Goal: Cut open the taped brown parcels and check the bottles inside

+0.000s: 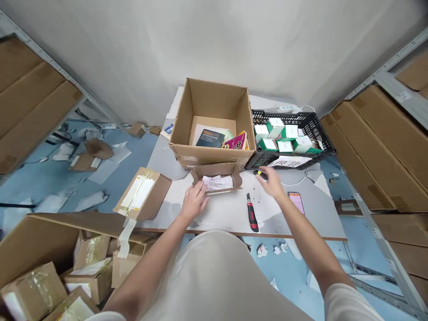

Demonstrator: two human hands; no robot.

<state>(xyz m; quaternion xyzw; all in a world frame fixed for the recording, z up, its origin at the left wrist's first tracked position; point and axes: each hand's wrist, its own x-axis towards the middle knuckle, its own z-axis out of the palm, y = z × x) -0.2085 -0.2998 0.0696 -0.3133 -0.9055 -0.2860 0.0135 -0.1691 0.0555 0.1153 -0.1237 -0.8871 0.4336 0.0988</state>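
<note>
My left hand [195, 201] rests at the left front corner of a small open cardboard box [220, 192], its fingers stretched out and touching the wall. Crumpled white paper [218, 182] lies inside that box. Over the table to the right, my right hand [272, 182] has its thumb and forefinger around a small black object with a yellow part [260, 174], whose kind I cannot make out. A red and black utility knife [252, 214] lies between my hands, blade end pointing away from me.
Behind stands a large open carton [214, 156] with books [210, 138]. Beside it, a black plastic crate [321, 129] holds several green-and-white boxes [274, 128]. A phone [296, 201] lies at right, a taped parcel [143, 194] at left. Lower left, a big carton [43, 227] holds parcels.
</note>
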